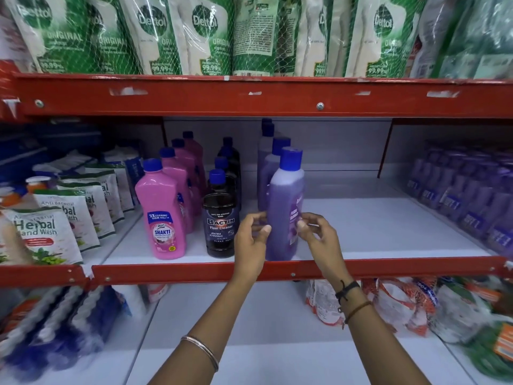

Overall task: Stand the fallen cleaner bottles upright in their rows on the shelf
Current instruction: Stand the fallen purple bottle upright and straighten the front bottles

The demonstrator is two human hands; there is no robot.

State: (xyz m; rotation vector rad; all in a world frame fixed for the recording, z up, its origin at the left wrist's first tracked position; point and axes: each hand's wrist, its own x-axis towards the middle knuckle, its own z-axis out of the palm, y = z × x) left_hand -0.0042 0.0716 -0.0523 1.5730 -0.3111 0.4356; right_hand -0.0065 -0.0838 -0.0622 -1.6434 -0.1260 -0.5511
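Note:
A purple cleaner bottle (286, 195) with a blue cap stands upright at the front of the white middle shelf (374, 226), heading a row of purple bottles (268, 165). My left hand (251, 240) touches its left side with curled fingertips. My right hand (319, 234) pinches its right side at the label. To the left, a row of black Bactin bottles (220, 218) and a row of pink Shakti bottles (163, 207) stand upright.
Herbal hand wash pouches (52, 229) fill the shelf's left end. Wrapped packs of purple bottles (469, 201) sit at the right. A red shelf rail (402, 266) runs along the front, and Dettol pouches (200, 31) hang above. Bagged goods (402, 304) lie on the shelf below.

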